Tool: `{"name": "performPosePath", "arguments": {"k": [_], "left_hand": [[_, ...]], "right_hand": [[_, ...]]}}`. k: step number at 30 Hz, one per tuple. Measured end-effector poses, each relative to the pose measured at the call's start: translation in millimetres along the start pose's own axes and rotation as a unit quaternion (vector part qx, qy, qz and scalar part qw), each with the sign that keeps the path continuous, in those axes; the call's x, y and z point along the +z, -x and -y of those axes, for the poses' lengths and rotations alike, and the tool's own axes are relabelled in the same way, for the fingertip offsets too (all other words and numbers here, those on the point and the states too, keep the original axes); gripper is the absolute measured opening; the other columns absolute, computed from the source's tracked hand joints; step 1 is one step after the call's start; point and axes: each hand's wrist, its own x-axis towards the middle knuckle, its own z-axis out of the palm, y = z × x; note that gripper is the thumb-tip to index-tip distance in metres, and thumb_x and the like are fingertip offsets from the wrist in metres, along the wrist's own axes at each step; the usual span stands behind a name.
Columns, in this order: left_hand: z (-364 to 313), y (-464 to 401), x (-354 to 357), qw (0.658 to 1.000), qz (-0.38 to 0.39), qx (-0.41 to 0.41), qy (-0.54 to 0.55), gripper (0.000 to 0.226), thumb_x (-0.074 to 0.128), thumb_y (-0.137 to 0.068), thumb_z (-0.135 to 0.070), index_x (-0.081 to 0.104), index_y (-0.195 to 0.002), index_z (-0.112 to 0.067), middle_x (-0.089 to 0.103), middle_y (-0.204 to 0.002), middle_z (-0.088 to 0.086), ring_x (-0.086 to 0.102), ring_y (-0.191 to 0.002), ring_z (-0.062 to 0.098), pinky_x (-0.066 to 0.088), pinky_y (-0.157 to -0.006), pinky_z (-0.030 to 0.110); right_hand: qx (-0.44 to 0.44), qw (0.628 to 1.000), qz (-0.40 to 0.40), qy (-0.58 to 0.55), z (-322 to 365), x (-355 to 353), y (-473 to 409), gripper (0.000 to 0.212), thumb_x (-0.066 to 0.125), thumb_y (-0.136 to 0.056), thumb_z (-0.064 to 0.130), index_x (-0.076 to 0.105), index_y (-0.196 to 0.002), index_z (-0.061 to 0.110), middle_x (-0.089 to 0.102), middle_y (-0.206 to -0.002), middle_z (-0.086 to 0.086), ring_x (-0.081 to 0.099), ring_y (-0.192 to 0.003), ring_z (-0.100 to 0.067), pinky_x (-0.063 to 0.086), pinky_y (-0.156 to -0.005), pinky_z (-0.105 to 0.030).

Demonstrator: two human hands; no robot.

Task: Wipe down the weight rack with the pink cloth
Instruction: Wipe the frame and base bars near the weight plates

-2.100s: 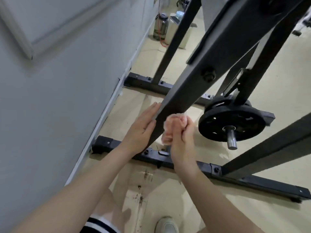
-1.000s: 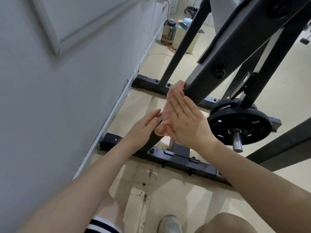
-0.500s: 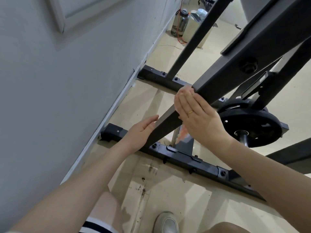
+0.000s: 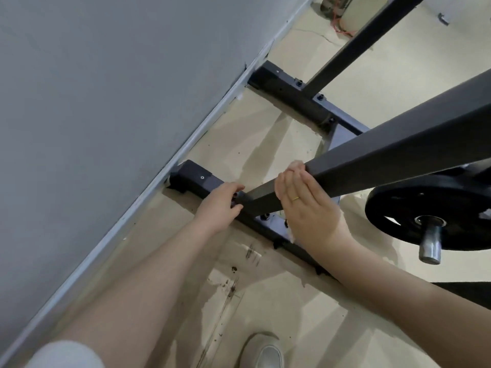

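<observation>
While the right hand point(image 4: 308, 205) lies flat against the weight rack's slanted post point(image 4: 372, 166), fingers straight and pressed together, the pink cloth point(image 4: 295, 164) shows only as a sliver past the fingertips, trapped under the palm. Since a moment ago the left hand point(image 4: 220, 203) has slid down to the post's foot at the base bar point(image 4: 196, 179), curled round the joint. Wiping seems nearly at the bottom. A plate point(image 4: 430, 211) at right is cut off.

A grey wall point(image 4: 106, 88), beige stained floor point(image 4: 252, 144) and a pale shoe point(image 4: 265, 351).
</observation>
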Motion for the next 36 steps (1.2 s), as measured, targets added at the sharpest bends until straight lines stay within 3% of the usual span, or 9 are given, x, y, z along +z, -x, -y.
{"name": "performPosePath", "arguments": {"k": [2, 5, 9, 12, 16, 20, 29, 32, 36], "left_hand": [[11.7, -12.1, 21.4, 0.998, 0.003, 0.036, -0.047, 0.044, 0.064, -0.085, -0.016, 0.052, -0.127, -0.022, 0.056, -0.125, -0.002, 0.051, -0.113, 0.017, 0.043, -0.095, 0.034], [34.6, -24.1, 46.6, 0.991, 0.002, 0.05, -0.127, 0.048, 0.062, -0.086, -0.019, 0.049, -0.132, -0.022, 0.052, -0.134, -0.001, 0.039, -0.129, 0.021, 0.025, -0.108, 0.034], [70.0, -32.2, 57.9, 0.982, -0.008, 0.064, -0.177, 0.053, 0.052, -0.089, -0.011, 0.039, -0.14, -0.018, 0.037, -0.147, -0.006, 0.021, -0.14, 0.015, -0.001, -0.113, 0.028], [81.9, -32.4, 55.3, 0.984, 0.007, 0.095, -0.15, 0.056, 0.051, -0.088, -0.005, 0.038, -0.142, -0.018, 0.033, -0.15, -0.006, 0.026, -0.139, 0.011, 0.005, -0.114, 0.026], [81.5, -26.8, 53.6, 0.984, 0.016, 0.106, -0.141, 0.056, 0.046, -0.09, 0.002, 0.037, -0.142, -0.015, 0.027, -0.153, -0.005, 0.023, -0.141, 0.012, 0.003, -0.113, 0.022], [72.3, -26.8, 50.9, 0.983, 0.033, 0.085, -0.161, 0.068, 0.044, -0.085, 0.013, 0.03, -0.145, -0.018, 0.02, -0.155, -0.006, 0.016, -0.142, 0.011, 0.002, -0.115, 0.025], [60.2, -25.5, 48.5, 0.984, 0.057, 0.012, -0.17, 0.073, 0.039, -0.088, 0.009, 0.019, -0.148, -0.027, 0.016, -0.156, 0.0, 0.009, -0.143, 0.022, 0.003, -0.114, 0.03], [43.1, -22.7, 31.0, 0.987, 0.073, 0.027, -0.144, 0.07, 0.056, -0.086, -0.005, 0.024, -0.145, -0.027, 0.025, -0.152, 0.002, 0.024, -0.139, 0.027, 0.025, -0.111, 0.036], [-5.3, -10.6, -14.4, 0.99, 0.054, 0.119, -0.058, 0.075, 0.06, -0.088, -0.018, 0.016, -0.149, -0.026, 0.003, -0.157, -0.014, 0.026, -0.138, 0.013, 0.029, -0.106, 0.026]], "right_hand": [[-0.038, 0.998, -0.008, 0.054, 13.9, 8.1, -3.3, 0.067, -0.013, -0.094, 0.005, 0.037, -0.136, -0.011, 0.048, -0.134, -0.026, 0.041, -0.13, -0.038, 0.024, -0.115, -0.038], [-0.089, 0.994, 0.024, 0.059, 58.8, 30.1, -21.2, 0.057, 0.018, -0.099, 0.024, 0.015, -0.139, -0.017, 0.034, -0.141, -0.031, 0.029, -0.133, -0.046, 0.009, -0.116, -0.046], [-0.128, 0.988, 0.077, 0.052, 120.1, 54.0, -47.5, 0.063, 0.045, -0.099, 0.026, 0.017, -0.141, -0.011, 0.035, -0.142, -0.025, 0.033, -0.132, -0.043, 0.019, -0.115, -0.041], [-0.128, 0.982, 0.122, 0.062, 131.7, 53.6, -54.0, 0.07, 0.062, -0.092, 0.023, 0.024, -0.142, -0.007, 0.04, -0.141, -0.021, 0.037, -0.132, -0.04, 0.02, -0.115, -0.041], [-0.058, 0.992, 0.079, 0.073, 82.9, 29.8, -34.0, 0.056, 0.044, -0.091, 0.026, 0.039, -0.136, -0.006, 0.051, -0.13, -0.023, 0.041, -0.129, -0.039, 0.001, -0.115, -0.053], [-0.01, 0.999, -0.016, 0.046, 42.4, 31.8, -14.8, 0.039, 0.037, -0.095, 0.012, 0.055, -0.126, -0.002, 0.059, -0.124, -0.023, 0.052, -0.122, -0.033, 0.016, -0.115, -0.04], [-0.12, 0.989, 0.051, 0.07, 80.7, 33.5, -32.4, 0.051, 0.034, -0.098, 0.026, 0.034, -0.139, -0.005, 0.049, -0.136, -0.019, 0.038, -0.133, -0.035, -0.001, -0.112, -0.042], [-0.061, 0.998, 0.009, 0.012, 34.1, 17.7, -16.2, 0.042, 0.048, -0.092, 0.02, 0.055, -0.128, 0.001, 0.059, -0.127, -0.017, 0.05, -0.125, -0.032, 0.016, -0.116, -0.037], [0.028, 0.995, -0.098, 0.0, -43.3, -9.4, -3.2, 0.029, 0.057, -0.086, 0.019, 0.066, -0.114, 0.013, 0.069, -0.111, -0.003, 0.063, -0.108, -0.014, 0.031, -0.105, -0.03]]}}
